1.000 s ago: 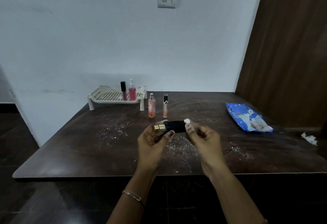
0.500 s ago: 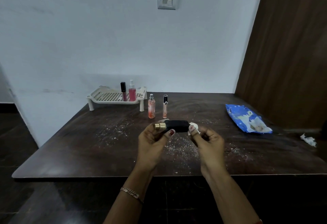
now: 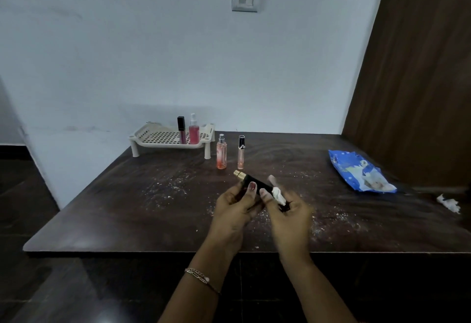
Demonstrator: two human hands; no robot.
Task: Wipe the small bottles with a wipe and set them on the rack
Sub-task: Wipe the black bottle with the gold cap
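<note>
Head view: above the dusty table [image 3: 122, 210], the left hand [image 3: 233, 205] grips a tilted black gold-capped bottle [image 3: 254, 183] while the right hand [image 3: 289, 211] pinches a white wipe [image 3: 278, 194] against its base. The rack [image 3: 160, 138] holds a dark tube [image 3: 181, 130] and a pink spray bottle [image 3: 193, 132]; an orange spray bottle [image 3: 221, 154] stands just beside it.

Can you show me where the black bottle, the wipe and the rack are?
black bottle [image 3: 256, 181]: head view, on its dark body.
wipe [image 3: 277, 193]: head view, on the middle of the white wad.
rack [image 3: 168, 145]: head view, on its front rim.
</note>
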